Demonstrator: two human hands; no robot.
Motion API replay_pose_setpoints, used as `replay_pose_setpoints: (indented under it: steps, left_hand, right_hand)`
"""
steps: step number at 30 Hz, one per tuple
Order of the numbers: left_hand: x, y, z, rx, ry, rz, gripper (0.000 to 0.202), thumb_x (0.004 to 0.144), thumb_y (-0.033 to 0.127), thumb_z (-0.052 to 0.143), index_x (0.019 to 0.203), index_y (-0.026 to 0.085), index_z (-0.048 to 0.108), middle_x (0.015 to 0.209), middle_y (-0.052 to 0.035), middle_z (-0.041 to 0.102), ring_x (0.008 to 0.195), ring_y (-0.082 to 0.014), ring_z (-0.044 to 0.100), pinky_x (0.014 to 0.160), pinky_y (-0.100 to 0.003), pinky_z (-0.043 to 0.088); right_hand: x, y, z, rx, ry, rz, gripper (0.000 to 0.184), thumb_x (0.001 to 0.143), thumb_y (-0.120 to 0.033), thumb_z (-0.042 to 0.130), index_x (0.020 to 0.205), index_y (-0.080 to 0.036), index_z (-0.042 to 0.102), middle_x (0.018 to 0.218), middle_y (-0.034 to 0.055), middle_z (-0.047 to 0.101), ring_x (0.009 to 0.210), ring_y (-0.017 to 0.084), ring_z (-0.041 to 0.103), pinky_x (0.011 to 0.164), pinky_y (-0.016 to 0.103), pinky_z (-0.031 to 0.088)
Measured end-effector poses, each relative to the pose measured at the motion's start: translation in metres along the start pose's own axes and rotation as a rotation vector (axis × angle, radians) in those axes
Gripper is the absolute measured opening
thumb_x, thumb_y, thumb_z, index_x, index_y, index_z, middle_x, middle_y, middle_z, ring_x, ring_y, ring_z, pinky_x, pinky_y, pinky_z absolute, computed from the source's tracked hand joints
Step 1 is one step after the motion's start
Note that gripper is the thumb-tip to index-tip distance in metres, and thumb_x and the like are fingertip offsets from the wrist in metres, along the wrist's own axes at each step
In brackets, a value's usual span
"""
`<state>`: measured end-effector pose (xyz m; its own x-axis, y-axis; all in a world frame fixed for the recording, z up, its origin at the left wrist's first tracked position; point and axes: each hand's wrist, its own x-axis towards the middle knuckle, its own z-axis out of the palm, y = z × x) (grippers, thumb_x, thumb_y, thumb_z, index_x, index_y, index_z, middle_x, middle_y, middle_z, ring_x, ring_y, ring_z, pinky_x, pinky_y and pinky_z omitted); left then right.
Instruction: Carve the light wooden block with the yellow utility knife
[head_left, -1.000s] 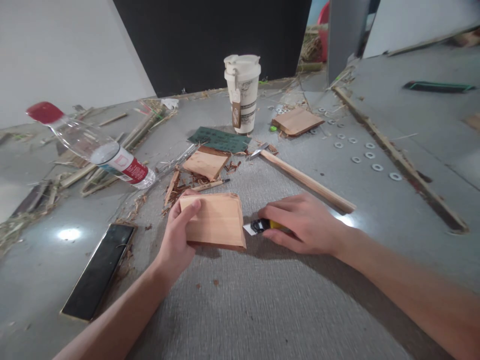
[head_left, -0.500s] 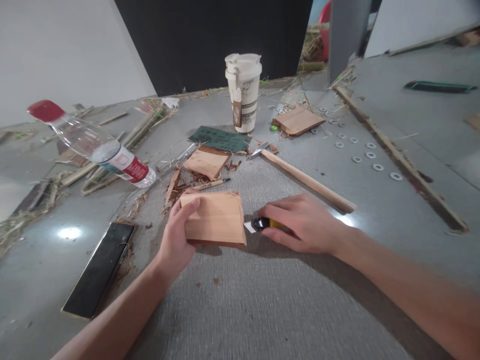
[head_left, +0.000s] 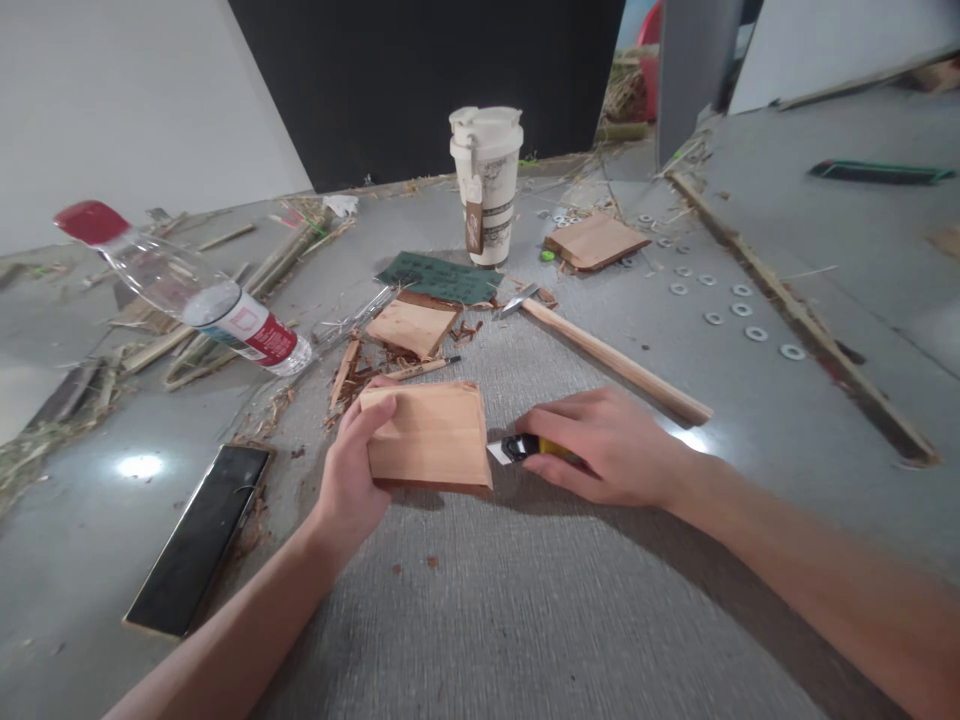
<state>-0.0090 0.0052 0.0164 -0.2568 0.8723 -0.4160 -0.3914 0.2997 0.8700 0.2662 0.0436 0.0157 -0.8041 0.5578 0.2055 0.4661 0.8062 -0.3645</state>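
Note:
My left hand grips the left edge of a flat wooden block that lies on the grey mat, thumb on its top face. My right hand is closed on a yellow and black utility knife, whose blade tip touches the block's right edge. Wood chips lie just behind the block.
A black phone lies at the left. Behind are a tilted water bottle, a smaller wood piece, green sandpaper, a lidded cup, a hammer, another wood block and several washers.

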Motion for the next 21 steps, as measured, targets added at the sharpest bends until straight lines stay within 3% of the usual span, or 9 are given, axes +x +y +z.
replay_pose_setpoints:
  steps: [21]
  left_hand:
    - [-0.0011,0.0014,-0.0004,0.018,-0.042,0.002,0.044,0.071,0.049,0.085,0.104,0.029,0.065,0.103,-0.0005,0.061,0.088,-0.0233,0.065,0.051,-0.024,0.055]
  right_hand:
    - [0.0011,-0.0004,-0.0004,0.026,-0.015,0.014,0.05,0.113,-0.055,0.035,0.107,-0.017,0.067,0.087,0.0063,0.075,0.067,0.017,0.062,0.062,0.033,0.03]
